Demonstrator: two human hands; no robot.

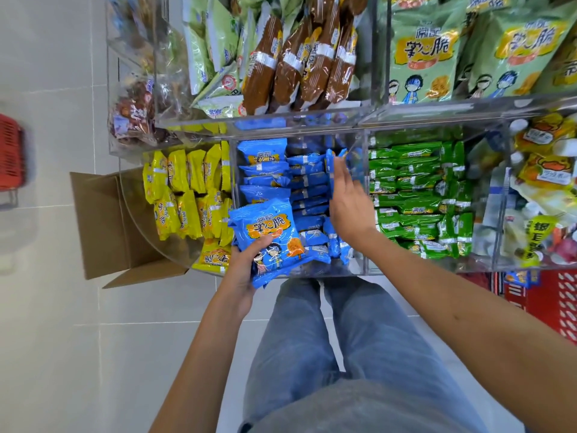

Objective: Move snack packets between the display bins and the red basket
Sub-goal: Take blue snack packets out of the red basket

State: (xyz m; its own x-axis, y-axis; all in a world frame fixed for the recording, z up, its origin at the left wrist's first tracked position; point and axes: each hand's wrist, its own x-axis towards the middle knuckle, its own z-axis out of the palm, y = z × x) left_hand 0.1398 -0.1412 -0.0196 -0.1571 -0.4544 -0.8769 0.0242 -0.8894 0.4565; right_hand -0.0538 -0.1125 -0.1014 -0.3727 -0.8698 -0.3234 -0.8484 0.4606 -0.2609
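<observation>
Clear bins [299, 128] first: yellow packets [187, 195] left, blue packets [299, 189] middle, green packets [418, 195] right. Cardboard box [109, 220] sits near-left, looks empty. Red basket [555, 304] is near-right, cut off by the edge. Left hand [242, 270] grips a blue stack [268, 242] over the near rim; right hand [346, 201] is spread flat against the upright blue ones, holding nothing.

A cardboard box [106, 220] sits left of the display bins [362, 210].
</observation>
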